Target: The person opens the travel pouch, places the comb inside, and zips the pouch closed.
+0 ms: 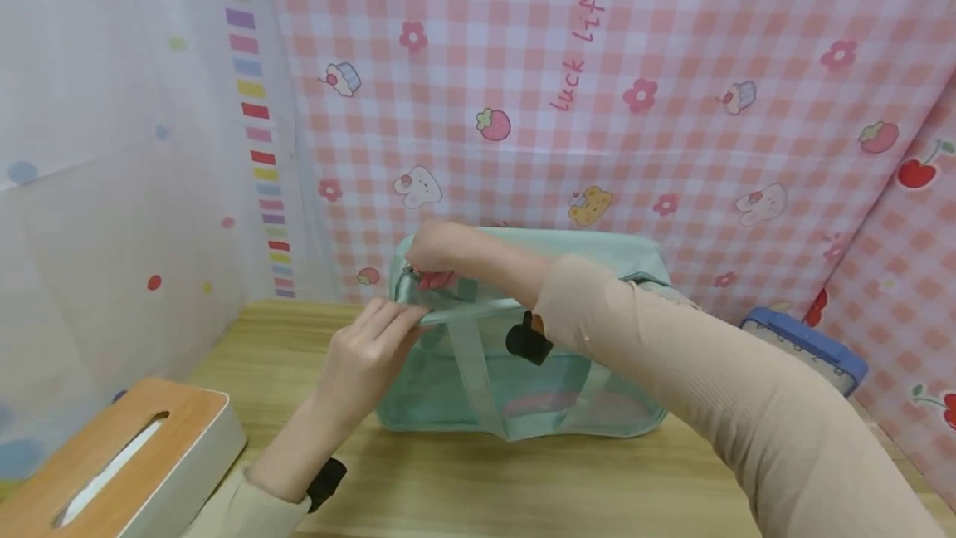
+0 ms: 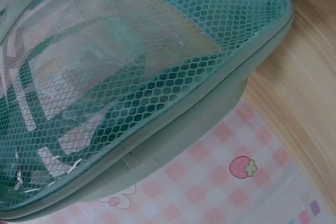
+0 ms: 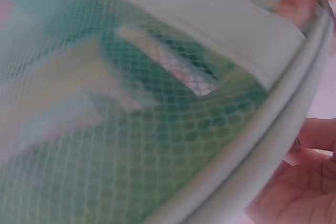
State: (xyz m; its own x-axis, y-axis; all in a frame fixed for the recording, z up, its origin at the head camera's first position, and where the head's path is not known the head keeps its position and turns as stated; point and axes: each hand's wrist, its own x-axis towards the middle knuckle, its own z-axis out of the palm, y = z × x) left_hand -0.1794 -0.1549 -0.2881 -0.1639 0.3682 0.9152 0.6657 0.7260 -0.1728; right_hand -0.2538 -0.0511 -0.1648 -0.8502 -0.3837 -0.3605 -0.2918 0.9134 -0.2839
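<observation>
A mint-green mesh bag [image 1: 441,380] stands upright on the wooden table, its top partly open along the zipper. My left hand [image 1: 373,339] grips the front top edge near the left corner, fingers over the rim. Reaching across the bag, my right hand [image 1: 441,246] is curled at the back left corner, pinching the zipper pull. In the right wrist view, fingers [image 3: 315,182] close on a small dark metal piece beside the bag's edge piping [image 3: 252,161]. A pink-red thing [image 1: 436,279] shows in the opening. Through the mesh [image 2: 178,77], the contents look blurred.
A tissue box [image 1: 142,447] with a wooden lid stands at the front left. To the right of the bag is a blue-framed object [image 1: 807,347]. A pink checked curtain [image 1: 523,173] hangs close behind the bag, and a white one [image 1: 112,214] at the left.
</observation>
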